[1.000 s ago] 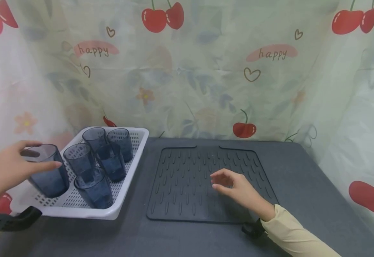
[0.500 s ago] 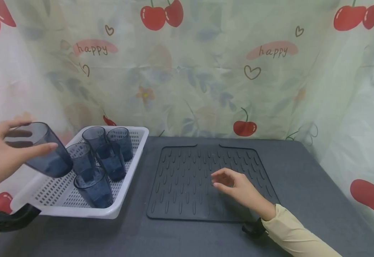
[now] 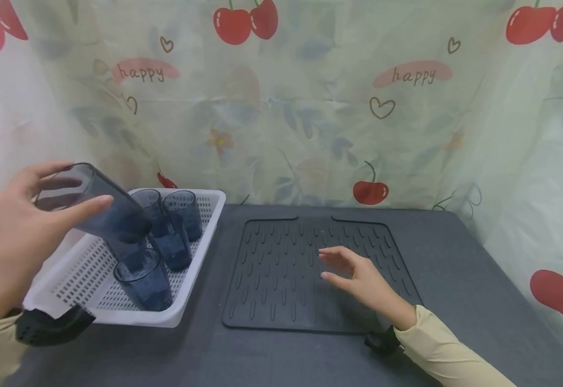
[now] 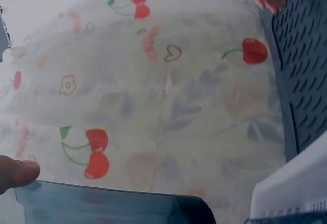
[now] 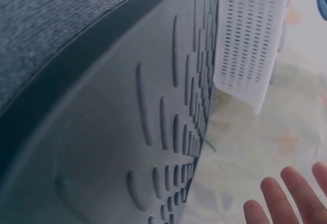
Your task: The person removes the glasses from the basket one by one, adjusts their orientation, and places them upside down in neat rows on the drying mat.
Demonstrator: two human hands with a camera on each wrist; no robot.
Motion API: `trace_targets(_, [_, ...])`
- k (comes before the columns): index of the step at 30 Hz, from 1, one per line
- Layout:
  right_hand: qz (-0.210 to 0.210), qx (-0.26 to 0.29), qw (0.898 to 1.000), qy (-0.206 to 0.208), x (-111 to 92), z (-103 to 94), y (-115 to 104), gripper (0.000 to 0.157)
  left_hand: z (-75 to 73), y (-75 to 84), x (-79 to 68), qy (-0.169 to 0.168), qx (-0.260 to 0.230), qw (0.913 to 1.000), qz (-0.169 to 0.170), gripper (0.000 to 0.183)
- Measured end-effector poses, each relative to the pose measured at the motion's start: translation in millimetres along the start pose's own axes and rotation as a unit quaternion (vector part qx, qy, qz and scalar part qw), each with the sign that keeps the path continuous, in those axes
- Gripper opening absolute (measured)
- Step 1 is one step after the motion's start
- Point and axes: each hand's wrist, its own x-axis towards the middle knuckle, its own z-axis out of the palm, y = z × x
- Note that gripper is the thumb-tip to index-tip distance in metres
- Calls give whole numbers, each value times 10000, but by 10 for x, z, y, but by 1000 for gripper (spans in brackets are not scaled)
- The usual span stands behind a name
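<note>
My left hand (image 3: pixel 27 226) grips a blue-tinted drinking glass (image 3: pixel 116 209) above the left side of a white perforated basket (image 3: pixel 198 269). The glass is tilted, its base pointing down and right, and it partly hides glasses behind it. Along the bottom of the left wrist view, the same glass (image 4: pixel 112 206) lies under my thumb (image 4: pixel 20 172). Several similar glasses stand in the basket, one of them near the front (image 3: pixel 143 287). Over a dark ridged mat (image 3: pixel 281 279) hovers my right hand (image 3: pixel 358 274), fingers loosely bent and holding nothing.
A dark grey cloth (image 3: pixel 262 357) covers the table beneath mat and basket. Behind and at both sides hangs a pale curtain (image 3: pixel 300 129) printed with cherries and hearts. The basket stands left of the mat, with a strip of cloth between them.
My left hand has lifted the glass from the basket's left front, tilted it further and carried it right, over the other glasses. My right hand has stayed nearly still.
</note>
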Motion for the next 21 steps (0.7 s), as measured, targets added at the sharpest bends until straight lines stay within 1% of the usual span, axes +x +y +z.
trace_targets(3, [-38,-2,10000,30,4,-10,-25,50,81,53,-25,-23,-177,9997,177,78])
trace_targets(7, [-106,-69,9999,91,12,-20,-61,51,188,92,-64,-189,-444,9982,355,75])
trace_targets(11, [-217,-77,9996,137,19,-30,-98,53,294,118,-110,-352,-771,9953,465,72])
trace_targets(13, [-268,-78,9995,177,22,-38,-121,54,355,138,-131,-418,-955,9933,505,70])
trace_targets(16, [-333,-87,9991,245,35,-51,-151,55,457,172,-158,-404,-1159,9909,557,69])
trace_targets(21, [-427,-102,9985,337,67,-75,-196,55,599,202,-200,-568,-1368,9877,507,71])
